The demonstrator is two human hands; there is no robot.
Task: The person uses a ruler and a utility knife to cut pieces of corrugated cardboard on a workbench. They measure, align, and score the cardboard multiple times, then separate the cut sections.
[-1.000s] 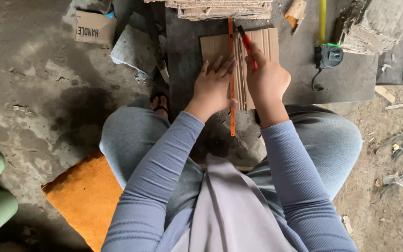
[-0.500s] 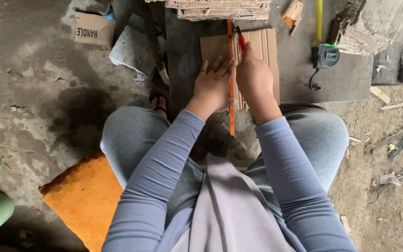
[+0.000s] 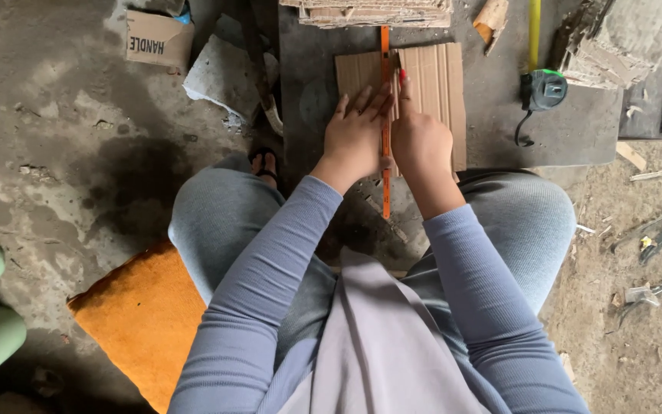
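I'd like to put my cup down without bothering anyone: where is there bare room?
The dark slab is bare below the tape measure, right of the cardboard sheet. The concrete floor left of the grey block is open too. Around the left hand, right hand and orange ruler it's crowded.

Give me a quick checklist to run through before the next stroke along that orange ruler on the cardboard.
1. Left hand pressing flat beside the orange ruler: ok.
2. Ruler lying lengthwise across the cardboard piece: ok.
3. Right hand has its grip on the red-tipped tool: ok.
4. Left fingertips well away from the tool's path: cannot tell, they sit close to the ruler.
5. Cardboard resting fully on the dark board: ok.
6. Tape measure away from the work: ok.
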